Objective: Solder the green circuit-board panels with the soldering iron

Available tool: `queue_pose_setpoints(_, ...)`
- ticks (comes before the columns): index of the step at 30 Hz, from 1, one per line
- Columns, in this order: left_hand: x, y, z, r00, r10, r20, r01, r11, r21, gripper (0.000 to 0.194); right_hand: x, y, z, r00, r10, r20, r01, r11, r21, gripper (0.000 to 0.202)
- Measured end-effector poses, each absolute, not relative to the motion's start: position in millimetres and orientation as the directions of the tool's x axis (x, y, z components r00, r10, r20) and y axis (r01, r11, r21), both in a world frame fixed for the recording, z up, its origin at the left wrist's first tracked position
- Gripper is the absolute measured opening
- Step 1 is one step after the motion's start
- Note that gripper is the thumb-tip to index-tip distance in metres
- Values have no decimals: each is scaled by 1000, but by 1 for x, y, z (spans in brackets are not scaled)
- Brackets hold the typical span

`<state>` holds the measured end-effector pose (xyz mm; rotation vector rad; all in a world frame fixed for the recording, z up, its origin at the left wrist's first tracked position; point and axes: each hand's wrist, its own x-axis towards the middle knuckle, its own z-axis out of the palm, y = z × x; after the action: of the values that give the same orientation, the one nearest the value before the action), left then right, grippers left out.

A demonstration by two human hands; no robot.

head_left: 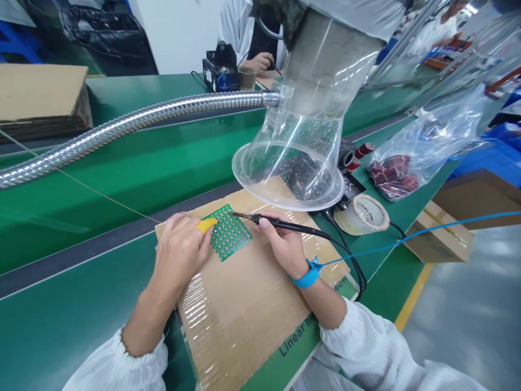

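Note:
A green circuit board (pixel 231 234) with rows of small solder points lies on a brown taped cardboard sheet (pixel 244 293). My left hand (pixel 185 244), with a yellow finger cot (pixel 207 225) on one finger, is closed at the board's left edge. A thin solder wire (pixel 101 193) runs from the upper left into this hand; the pinched end is hidden. My right hand (pixel 285 244) is closed around the black handle of a soldering iron (pixel 280 224). Its tip points left, at the board's upper part. On my right wrist is a blue strap (pixel 306 276) with a cord.
Just above the board hangs a clear fume hood (pixel 285 179) on a flexible metal hose (pixel 163 111). To the right are a tape roll (pixel 368 213), black cables, and a plastic bag (pixel 423 146) of dark red parts. Another person's hand (pixel 260 62) shows across the bench.

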<state>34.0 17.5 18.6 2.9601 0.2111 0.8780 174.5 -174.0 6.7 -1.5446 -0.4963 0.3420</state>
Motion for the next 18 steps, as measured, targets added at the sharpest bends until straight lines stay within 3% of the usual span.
queue_pose_setpoints(18, 37, 16, 20, 830, 139, 540, 108, -990, 89, 23, 175, -176, 5, 842, 528, 108, 128, -1, -992, 27)
